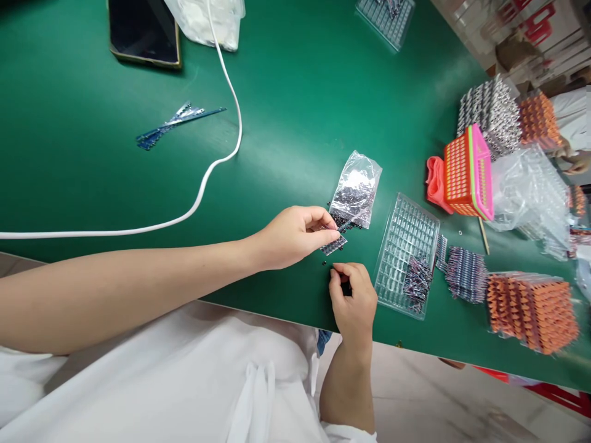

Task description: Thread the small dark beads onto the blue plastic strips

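My left hand is pinched on a thin, pale, pointed strip, whose exact kind I cannot make out. Below those fingertips lies a small dotted card-like piece, partly covered by the hand. A clear plastic bag of tiny dark beads is just beyond, with loose beads around its lower edge. Closer to the table's front edge, my right hand has thumb and forefinger pressed together; whatever is between them is hidden. To its right rests a clear compartment tray with a pile of small dark, pinkish pieces.
Stacks of dark pieces and orange pieces stand at right, below an orange-pink basket and plastic bags. A white cable crosses the left side. Beyond it lie blue strips and a phone.
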